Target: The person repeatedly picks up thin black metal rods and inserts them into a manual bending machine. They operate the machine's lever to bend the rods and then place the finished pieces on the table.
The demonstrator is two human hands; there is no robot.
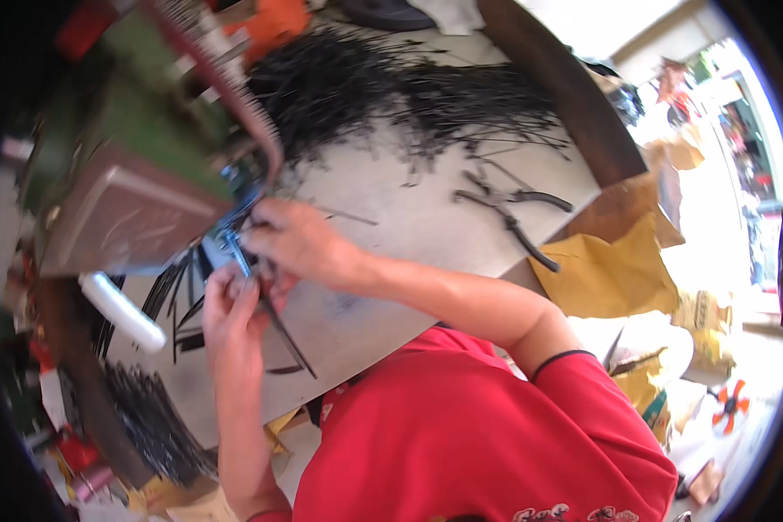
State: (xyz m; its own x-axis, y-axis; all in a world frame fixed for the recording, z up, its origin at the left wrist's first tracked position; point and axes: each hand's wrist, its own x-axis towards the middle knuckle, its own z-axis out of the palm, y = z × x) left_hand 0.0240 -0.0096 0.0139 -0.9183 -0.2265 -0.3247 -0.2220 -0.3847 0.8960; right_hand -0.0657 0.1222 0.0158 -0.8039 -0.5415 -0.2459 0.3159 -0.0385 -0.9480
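My left hand is closed, thumb and fingertips pinched at the blue-lit metal head of a green machine. A thin black cable comes out from under these fingers and slants down toward the table's near edge. On the other side of the metal head, my right hand has its fingers curled against it. What lies between the right fingertips is hidden. A brown cover plate is on the machine, just left of both hands.
Black cables heap at the back of the pale table. Black-handled pliers lie at right, above a yellow bag. A white tube juts out at left, near a cable bundle. A dark raised edge bounds the table.
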